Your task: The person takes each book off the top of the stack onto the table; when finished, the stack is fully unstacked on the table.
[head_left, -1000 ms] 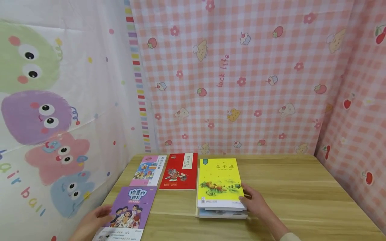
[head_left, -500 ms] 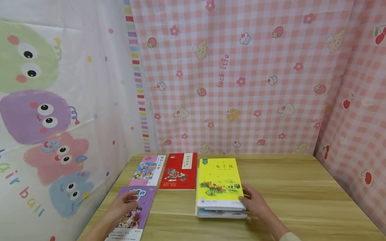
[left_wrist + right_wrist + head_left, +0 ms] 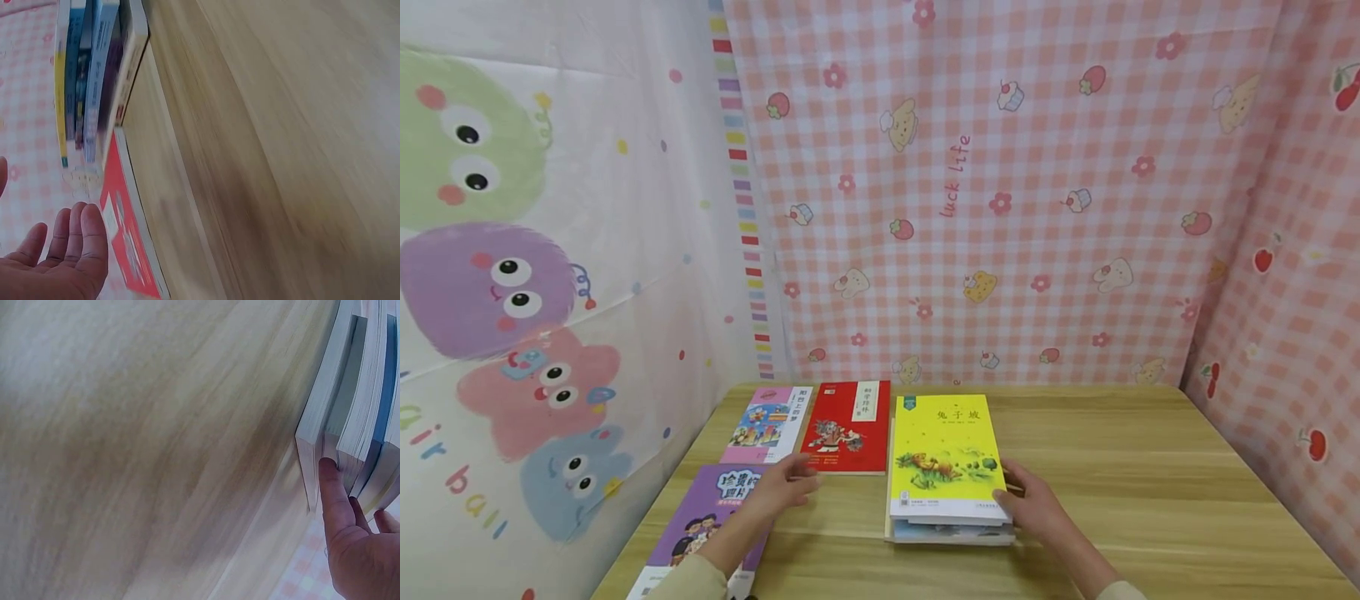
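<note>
My left hand (image 3: 781, 490) hovers over the right edge of a purple book (image 3: 722, 521), near the lower left corner of a red book (image 3: 850, 427). In the left wrist view its fingers (image 3: 75, 237) are relaxed and hold nothing. My right hand (image 3: 1033, 504) touches the right side of a stack of several books, with a yellow book (image 3: 951, 458) on top. The right wrist view shows fingertips (image 3: 328, 472) against the page edges of the stacked books (image 3: 356, 444). In the left wrist view the stack's spines (image 3: 94, 81) face that camera.
A pink and white book (image 3: 767, 425) lies left of the red one, behind the purple book. All rest on a wooden table (image 3: 1112, 450). A pink checked curtain (image 3: 1000, 167) hangs behind, and a white cartoon curtain (image 3: 647, 167) borders the left side.
My left hand has moved from the left side of the purple book across it to the right, toward the red book. The right hand stays at the stack.
</note>
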